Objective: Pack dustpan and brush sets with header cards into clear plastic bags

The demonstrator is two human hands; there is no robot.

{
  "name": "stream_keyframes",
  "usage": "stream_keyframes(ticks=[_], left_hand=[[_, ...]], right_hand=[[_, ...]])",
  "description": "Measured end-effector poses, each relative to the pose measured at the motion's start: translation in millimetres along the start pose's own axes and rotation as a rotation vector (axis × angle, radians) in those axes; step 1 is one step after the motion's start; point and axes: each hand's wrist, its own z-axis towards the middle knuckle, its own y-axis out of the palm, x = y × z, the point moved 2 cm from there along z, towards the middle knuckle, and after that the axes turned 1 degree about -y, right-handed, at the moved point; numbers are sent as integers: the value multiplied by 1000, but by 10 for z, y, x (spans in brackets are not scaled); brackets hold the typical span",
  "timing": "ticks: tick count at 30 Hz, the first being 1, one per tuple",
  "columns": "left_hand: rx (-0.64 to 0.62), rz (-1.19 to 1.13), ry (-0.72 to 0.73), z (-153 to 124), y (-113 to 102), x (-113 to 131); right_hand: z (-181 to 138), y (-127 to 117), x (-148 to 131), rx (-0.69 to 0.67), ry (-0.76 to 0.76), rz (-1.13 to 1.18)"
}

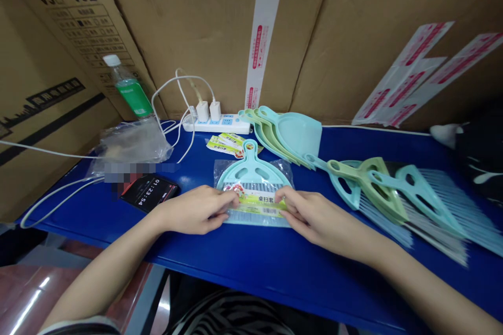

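In front of me on the blue table lies a light-blue dustpan and brush set [251,170] in a clear plastic bag, handle pointing away. A yellow-green and white printed label [257,200] lies across its bristles. My left hand [200,209] is closed with thumb and fingers at the left edge of the set, by the label's end. At the opposite edge, my right hand [310,217] pinches the bag by the label's right end. Whether the label sits inside or on the bag, I cannot tell.
Stacked dustpans [301,133] stand behind; loose brushes [365,183] lie to the right. Spare labels [228,142], a power strip [218,124], a phone [151,191], plastic bags [133,141] and a green-labelled bottle [133,94] sit left and back. Cardboard boxes [204,26] wall the rear.
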Motion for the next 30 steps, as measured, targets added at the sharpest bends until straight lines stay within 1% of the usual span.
stream_keyframes(ticks=[7, 16, 22, 30], left_hand=[[0, -32, -4, 11, -3, 7], [-15, -33, 1, 11, -17, 16], [5, -50, 15, 15, -10, 14], [-1, -46, 0, 14, -13, 15]], right_hand=[[1, 8, 2, 11, 9, -34], [-4, 23, 6, -2, 4, -54], [-4, 27, 16, -1, -7, -70], [4, 12, 7, -21, 4, -68]])
